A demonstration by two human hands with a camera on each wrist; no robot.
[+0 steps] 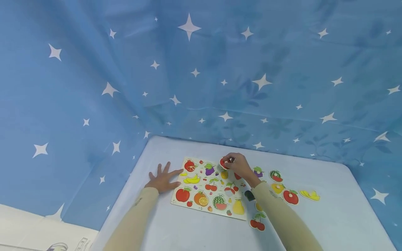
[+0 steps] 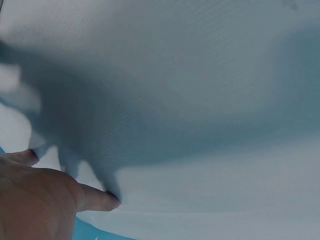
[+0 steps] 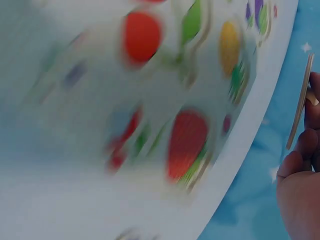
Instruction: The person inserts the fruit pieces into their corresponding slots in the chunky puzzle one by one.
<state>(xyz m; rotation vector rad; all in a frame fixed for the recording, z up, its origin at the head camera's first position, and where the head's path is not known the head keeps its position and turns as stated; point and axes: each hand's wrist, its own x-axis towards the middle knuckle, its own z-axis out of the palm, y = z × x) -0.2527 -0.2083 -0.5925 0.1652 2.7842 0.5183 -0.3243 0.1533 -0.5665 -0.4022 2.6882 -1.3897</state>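
Observation:
A fruit puzzle board lies on the table, printed with apples, bananas, grapes, cherries and other fruit. My left hand rests with spread fingers at the board's left edge; in the left wrist view that hand shows only partly, over pale cloth. Above the board's far right part, my right hand pinches a red fruit puzzle piece by its small knob. The right wrist view shows this piece edge-on as a thin wooden slab in the right hand; the board there is blurred.
Right of the board lie several loose pieces: grapes, a watermelon, an apple, bananas and cherries. The right forearm partly covers others. A blue star-patterned curtain hangs behind the white table.

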